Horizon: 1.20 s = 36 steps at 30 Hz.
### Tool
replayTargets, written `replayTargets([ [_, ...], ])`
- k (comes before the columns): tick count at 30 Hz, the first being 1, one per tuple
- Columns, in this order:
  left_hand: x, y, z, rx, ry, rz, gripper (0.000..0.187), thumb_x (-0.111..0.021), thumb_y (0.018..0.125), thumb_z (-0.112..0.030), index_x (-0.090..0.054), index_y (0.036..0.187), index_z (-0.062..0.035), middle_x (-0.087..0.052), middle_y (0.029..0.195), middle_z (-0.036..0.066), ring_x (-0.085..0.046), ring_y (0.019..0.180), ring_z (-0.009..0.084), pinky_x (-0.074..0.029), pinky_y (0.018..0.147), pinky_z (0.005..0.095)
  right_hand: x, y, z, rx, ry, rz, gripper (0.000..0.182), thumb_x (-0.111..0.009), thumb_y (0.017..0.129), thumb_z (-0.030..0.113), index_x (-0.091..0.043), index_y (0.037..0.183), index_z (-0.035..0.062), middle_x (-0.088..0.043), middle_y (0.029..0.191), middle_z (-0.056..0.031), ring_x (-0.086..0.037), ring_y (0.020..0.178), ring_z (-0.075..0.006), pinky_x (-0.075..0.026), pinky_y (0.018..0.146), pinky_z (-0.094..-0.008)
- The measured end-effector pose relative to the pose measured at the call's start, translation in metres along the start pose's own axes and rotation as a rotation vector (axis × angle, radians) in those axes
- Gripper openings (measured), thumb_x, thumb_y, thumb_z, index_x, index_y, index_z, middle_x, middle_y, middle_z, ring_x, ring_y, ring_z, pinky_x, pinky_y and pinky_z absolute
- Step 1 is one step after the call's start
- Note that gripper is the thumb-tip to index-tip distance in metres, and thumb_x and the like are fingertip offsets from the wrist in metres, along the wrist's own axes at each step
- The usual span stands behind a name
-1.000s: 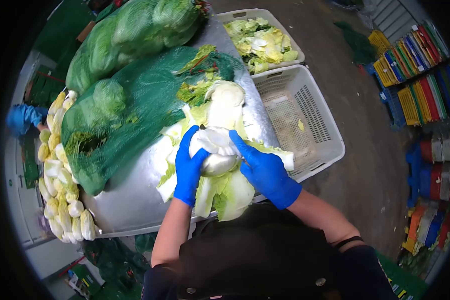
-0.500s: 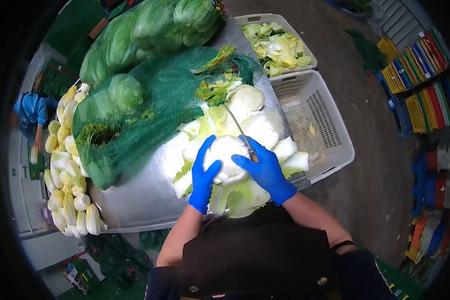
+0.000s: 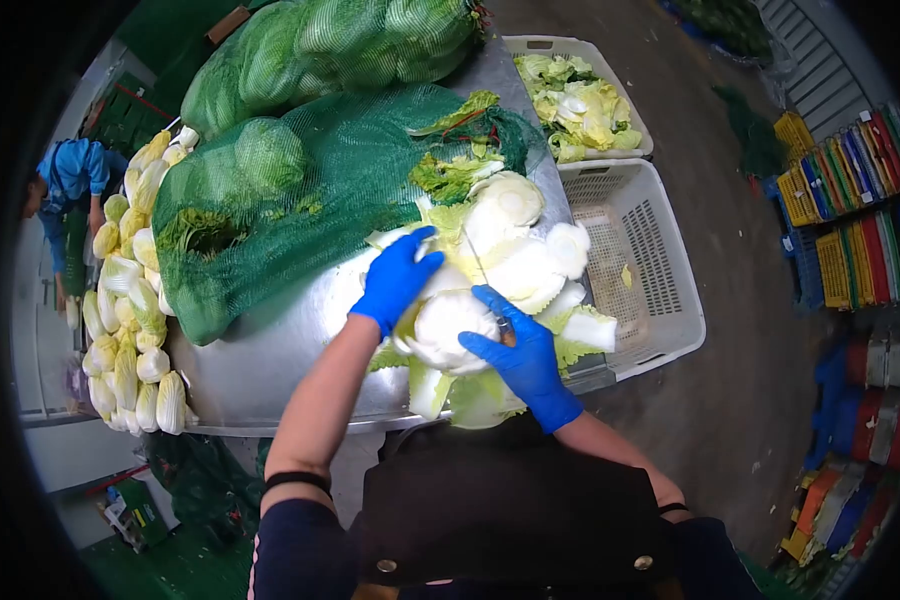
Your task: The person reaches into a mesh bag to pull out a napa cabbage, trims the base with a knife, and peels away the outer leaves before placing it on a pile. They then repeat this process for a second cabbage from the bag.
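Observation:
A trimmed head of napa cabbage [image 3: 448,330] lies at the table's front edge, its white base toward me. My right hand [image 3: 525,365], in a blue glove, holds a knife [image 3: 508,334] by its brown handle, the thin blade pointing away. The thumb and fingers of that hand also rest against the cabbage's right side. At the head's far left, over its leaves, is my blue-gloved left hand [image 3: 398,282], thumb and fingers apart. Loose cabbage leaves [image 3: 530,270] and a cut base [image 3: 510,200] lie beyond and around the head.
Green mesh bags of cabbages [image 3: 320,170] cover the table's far side. Trimmed cabbages [image 3: 125,350] are piled at the left, near a person in blue [image 3: 75,175]. White crates [image 3: 678,330] stand at the right, the far one holding leaves. Coloured crates [image 3: 855,190] are stacked farther right.
My left hand has moved from the cabbage's left side up and away, onto its far leaves. The right hand keeps the knife at the cabbage. The whole view has shifted slightly.

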<state>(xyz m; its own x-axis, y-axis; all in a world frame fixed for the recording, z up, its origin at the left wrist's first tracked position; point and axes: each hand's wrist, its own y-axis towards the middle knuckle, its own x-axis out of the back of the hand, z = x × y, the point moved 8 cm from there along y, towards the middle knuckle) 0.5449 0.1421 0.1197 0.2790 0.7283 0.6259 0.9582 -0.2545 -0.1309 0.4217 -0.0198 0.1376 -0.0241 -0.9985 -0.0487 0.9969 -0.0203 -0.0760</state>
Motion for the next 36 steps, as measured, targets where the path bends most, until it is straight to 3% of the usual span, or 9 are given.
replayTargets([
  [3, 0.012, 0.01, 0.038, 0.079, 0.267, -0.045, 0.05, -0.066, 0.083, -0.031, -0.054, 0.125, -0.0064, -0.057, 0.121, 0.02, -0.056, 0.109, 0.0346, -0.044, 0.094, 0.0389, -0.007, -0.008, 0.006, 0.0, -0.093, -0.001, 0.064, -0.078, 0.074, 0.022, -0.052, 0.128, -0.001, -0.06, 0.121, -0.013, -0.056, 0.108, -0.0153, -0.045, 0.093, -0.031],
  [5, 0.061, -0.012, -0.047, -0.352, 0.42, -0.48, 0.051, -0.067, 0.083, -0.024, -0.052, 0.128, -0.0049, -0.054, 0.126, 0.02, -0.053, 0.114, 0.0349, -0.042, 0.097, 0.0396, -0.004, 0.0, -0.007, 0.018, -0.048, -0.022, 0.065, -0.079, 0.074, 0.023, -0.052, 0.129, 0.0002, -0.06, 0.119, -0.0116, -0.056, 0.106, -0.0138, -0.045, 0.092, -0.0295],
  [8, 0.011, -0.06, -0.085, -0.411, -0.261, 0.069, 0.059, -0.067, 0.083, -0.025, -0.046, 0.134, -0.0036, -0.046, 0.137, 0.018, -0.04, 0.13, 0.0339, -0.029, 0.109, 0.0405, 0.006, 0.006, -0.017, -0.033, -0.027, -0.028, 0.06, -0.076, 0.077, 0.023, -0.054, 0.129, 0.0025, -0.063, 0.106, -0.004, -0.055, 0.087, -0.0062, -0.047, 0.08, -0.022],
  [9, -0.014, -0.074, -0.089, -0.603, 0.19, 0.1, 0.064, -0.069, 0.082, -0.029, -0.044, 0.135, -0.0034, -0.043, 0.139, 0.018, -0.035, 0.133, 0.0366, -0.029, 0.109, 0.0425, 0.011, 0.011, -0.018, -0.007, 0.047, -0.057, 0.055, -0.074, 0.08, 0.021, -0.054, 0.128, 0.0023, -0.064, 0.104, -0.0025, -0.055, 0.085, -0.0055, -0.047, 0.076, -0.0216],
  [15, -0.025, -0.074, -0.082, -0.448, 0.078, -0.008, 0.09, -0.08, 0.07, -0.035, -0.034, 0.141, -0.0031, -0.033, 0.144, 0.021, -0.024, 0.138, 0.0395, -0.021, 0.112, 0.044, 0.06, -0.016, -0.053, -0.331, 0.062, -0.173, 0.033, -0.064, 0.087, 0.016, -0.063, 0.116, 0.0006, -0.067, 0.104, -0.0062, -0.06, 0.087, -0.0092, -0.049, 0.079, -0.0239],
  [19, -0.027, -0.078, -0.069, -0.293, 0.05, -0.046, 0.114, -0.084, 0.06, -0.037, -0.018, 0.144, 0.0007, -0.02, 0.148, 0.023, -0.016, 0.14, 0.0375, -0.019, 0.113, 0.0437, 0.089, -0.01, -0.065, -0.262, -0.088, -0.074, 0.031, -0.066, 0.085, 0.017, -0.064, 0.112, 0.0015, -0.068, 0.099, -0.0072, -0.061, 0.088, -0.0095, -0.05, 0.079, -0.0264],
  [22, -0.035, -0.08, -0.071, -0.336, 0.102, -0.032, 0.112, -0.084, 0.059, -0.037, -0.02, 0.142, 0.0026, -0.021, 0.146, 0.027, -0.012, 0.14, 0.0427, -0.018, 0.113, 0.0481, 0.052, 0.013, 0.006, -0.072, -0.029, -0.026, 0.039, -0.07, 0.083, 0.022, -0.062, 0.116, 0.0015, -0.068, 0.097, -0.0062, -0.06, 0.088, -0.0091, -0.049, 0.08, -0.0258],
  [33, -0.032, -0.075, -0.071, -0.413, 0.021, 0.116, 0.107, -0.082, 0.064, -0.027, -0.017, 0.145, -0.0009, -0.016, 0.15, 0.024, -0.006, 0.141, 0.0416, -0.013, 0.114, 0.046, 0.029, 0.032, -0.015, -0.122, -0.036, 0.061, 0.048, -0.072, 0.083, 0.028, -0.06, 0.12, 0.0013, -0.068, 0.097, -0.0079, -0.058, 0.085, -0.009, -0.048, 0.079, -0.0257],
  [36, -0.04, -0.08, -0.08, -0.5, 0.129, 0.023, 0.103, -0.081, 0.062, -0.024, -0.021, 0.143, 0.0003, -0.022, 0.147, 0.025, -0.013, 0.14, 0.0422, -0.018, 0.114, 0.0455, 0.042, 0.011, -0.013, -0.05, -0.109, -0.213, 0.036, -0.066, 0.087, 0.026, -0.064, 0.111, -0.0001, -0.067, 0.09, -0.006, -0.058, 0.079, -0.0086, -0.049, 0.075, -0.0257],
])
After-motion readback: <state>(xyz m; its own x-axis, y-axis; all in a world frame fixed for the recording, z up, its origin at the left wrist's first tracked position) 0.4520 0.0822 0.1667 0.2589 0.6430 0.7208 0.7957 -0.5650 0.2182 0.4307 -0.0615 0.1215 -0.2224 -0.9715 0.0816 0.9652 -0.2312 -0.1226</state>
